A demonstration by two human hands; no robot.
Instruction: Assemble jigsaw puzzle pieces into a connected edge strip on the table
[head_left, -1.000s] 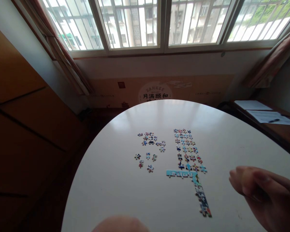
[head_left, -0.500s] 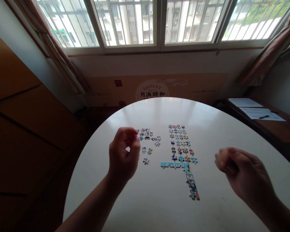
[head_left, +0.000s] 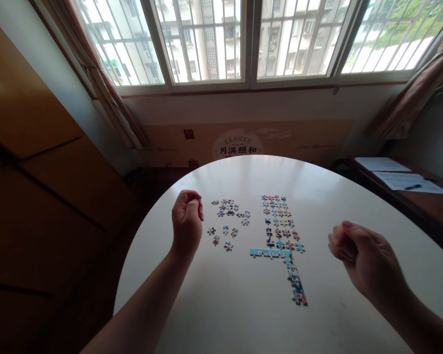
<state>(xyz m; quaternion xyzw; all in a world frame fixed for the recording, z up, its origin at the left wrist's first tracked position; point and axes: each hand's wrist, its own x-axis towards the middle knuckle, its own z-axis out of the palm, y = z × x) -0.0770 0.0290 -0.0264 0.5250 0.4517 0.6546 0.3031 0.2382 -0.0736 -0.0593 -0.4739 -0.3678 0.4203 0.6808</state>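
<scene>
My left hand [head_left: 187,219] is curled into a fist above the table, just left of a loose group of jigsaw pieces [head_left: 228,207]. Several more scattered pieces [head_left: 225,229] lie to the right of its wrist. On the right, my right hand [head_left: 367,258] is also a fist, raised over the tabletop and apart from any piece. Between the hands, several rows of jigsaw pieces [head_left: 277,222] are laid out. Just below them, joined pieces form a corner-shaped puzzle strip [head_left: 297,280], with a light-blue top arm and a darker side arm. Nothing shows in either fist.
The round white table [head_left: 214,305] has a curved far edge. A side desk [head_left: 431,206] at the right bears paper sheets [head_left: 409,181] and a pen. A printed cardboard panel [head_left: 310,142] stands under the barred window; a wooden cabinet [head_left: 51,196] is at the left.
My left hand has closed from a loose curl into a tighter fist and moved slightly left, uncovering more pieces. My right hand stays a fist. The view has shifted a little.
</scene>
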